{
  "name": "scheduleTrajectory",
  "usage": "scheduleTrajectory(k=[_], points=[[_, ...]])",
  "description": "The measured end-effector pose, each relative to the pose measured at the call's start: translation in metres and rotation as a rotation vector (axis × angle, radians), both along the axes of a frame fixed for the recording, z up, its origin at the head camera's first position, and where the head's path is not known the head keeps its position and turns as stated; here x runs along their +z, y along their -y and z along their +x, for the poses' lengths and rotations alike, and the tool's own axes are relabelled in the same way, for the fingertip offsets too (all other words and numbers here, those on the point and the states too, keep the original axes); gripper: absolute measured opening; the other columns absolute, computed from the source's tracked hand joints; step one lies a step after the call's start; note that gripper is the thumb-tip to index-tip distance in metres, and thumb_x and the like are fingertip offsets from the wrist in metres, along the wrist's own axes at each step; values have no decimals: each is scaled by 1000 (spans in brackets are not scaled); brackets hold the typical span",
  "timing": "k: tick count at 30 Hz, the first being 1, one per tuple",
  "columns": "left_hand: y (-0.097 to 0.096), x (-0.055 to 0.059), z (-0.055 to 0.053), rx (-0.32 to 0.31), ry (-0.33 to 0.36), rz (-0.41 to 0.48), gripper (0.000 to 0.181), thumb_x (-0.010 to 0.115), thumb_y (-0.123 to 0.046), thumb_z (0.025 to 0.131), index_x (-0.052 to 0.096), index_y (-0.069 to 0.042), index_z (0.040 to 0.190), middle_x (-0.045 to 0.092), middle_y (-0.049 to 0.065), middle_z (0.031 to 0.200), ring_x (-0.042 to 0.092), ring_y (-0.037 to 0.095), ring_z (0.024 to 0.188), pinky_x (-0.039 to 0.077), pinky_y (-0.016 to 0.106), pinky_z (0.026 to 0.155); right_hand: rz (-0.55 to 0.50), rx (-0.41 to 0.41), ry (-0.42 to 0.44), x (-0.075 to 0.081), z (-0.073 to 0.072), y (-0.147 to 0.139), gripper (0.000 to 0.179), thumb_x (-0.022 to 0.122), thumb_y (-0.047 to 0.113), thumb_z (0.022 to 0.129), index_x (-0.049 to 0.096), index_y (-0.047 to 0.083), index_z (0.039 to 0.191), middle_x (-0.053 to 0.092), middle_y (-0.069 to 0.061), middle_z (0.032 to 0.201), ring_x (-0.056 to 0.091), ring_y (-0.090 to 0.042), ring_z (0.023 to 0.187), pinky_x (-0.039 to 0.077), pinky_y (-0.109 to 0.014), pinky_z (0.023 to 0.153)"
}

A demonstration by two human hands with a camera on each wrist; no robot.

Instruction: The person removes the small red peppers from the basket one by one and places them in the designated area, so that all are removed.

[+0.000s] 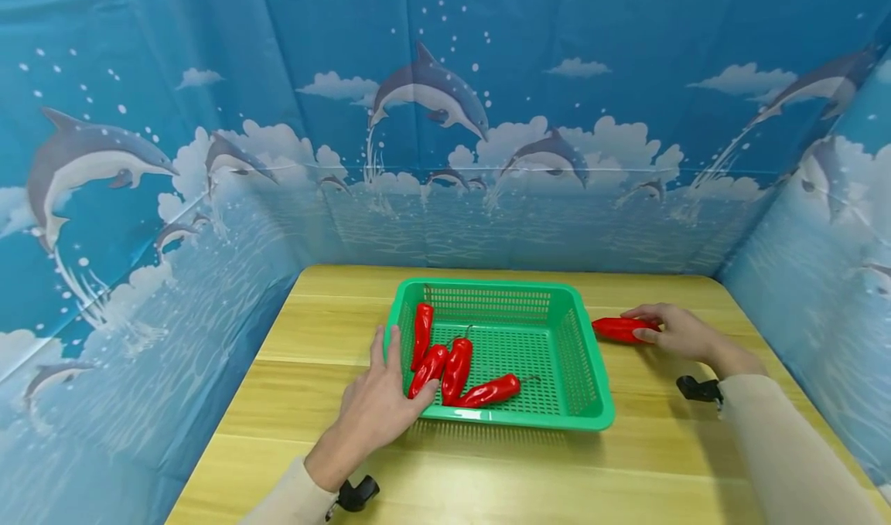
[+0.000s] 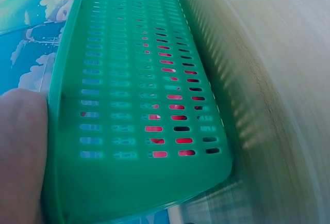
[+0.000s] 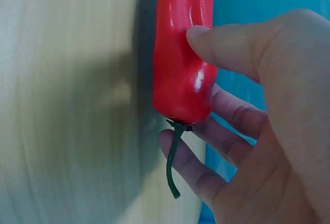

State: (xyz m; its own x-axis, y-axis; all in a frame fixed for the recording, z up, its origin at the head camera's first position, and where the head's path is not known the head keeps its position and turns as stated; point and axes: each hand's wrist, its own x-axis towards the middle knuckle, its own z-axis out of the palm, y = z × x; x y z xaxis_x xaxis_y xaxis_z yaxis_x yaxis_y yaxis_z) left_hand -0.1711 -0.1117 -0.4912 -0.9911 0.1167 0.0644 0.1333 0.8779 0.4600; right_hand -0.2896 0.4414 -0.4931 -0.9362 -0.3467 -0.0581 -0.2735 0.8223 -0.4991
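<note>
My right hand (image 1: 685, 333) pinches a glossy red chili pepper (image 1: 619, 329) beside the basket's right wall, close over the table. In the right wrist view the thumb lies across the red chili pepper (image 3: 183, 53), with fingers behind it and its green stem pointing down. My left hand (image 1: 379, 405) rests at the near left corner of a green plastic basket (image 1: 599, 424), fingers stretched along the left rim and thumb over the front rim. Inside lie several red peppers (image 1: 457, 366) toward the left and front. Red shows through slots in the basket (image 2: 134, 182) in the left wrist view.
The basket stands on a yellow wood-grain table (image 1: 278, 401). A blue curtain (image 1: 230, 223) printed with dolphins and clouds encloses the table at the back and both sides. Black wrist mounts (image 1: 358, 494) hang below both sleeves.
</note>
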Motion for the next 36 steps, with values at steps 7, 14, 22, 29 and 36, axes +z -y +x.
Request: scheduleTrajectory(k=[7,14,22,29,36], points=[[0,4,2,4,8,11,119,75,-67,105,14,-7,188,12,19,197,41,15,44,27,27,42,8,-20,18,-8,1,2,42,70,14,116,70,-2,156,68,-40,153,62,-64,142,55,-78,111],[2,4,1,1,0,31,118,76,-65,105,15,-7,188,13,18,197,42,17,44,27,27,42,-3,-29,-9,-10,-2,1,42,69,13,117,69,-3,156,67,-41,154,66,-59,135,58,-72,106],[6,-10,-3,-26,-98,80,117,71,-69,105,16,-7,188,19,21,194,42,17,43,29,28,39,-83,25,0,-18,-5,-10,46,74,22,116,70,0,156,68,-38,150,74,-41,117,63,-47,90],[2,4,-7,35,35,101,109,76,-58,105,22,-5,182,31,18,188,44,18,47,34,30,44,3,-22,-29,-2,7,1,46,70,13,117,66,-2,160,58,-43,162,59,-67,145,55,-81,112],[2,2,-9,21,17,102,108,73,-59,106,20,-8,185,43,18,180,45,17,49,35,29,45,11,-10,-111,12,14,13,43,72,14,117,68,0,158,60,-41,160,59,-66,144,54,-82,111]])
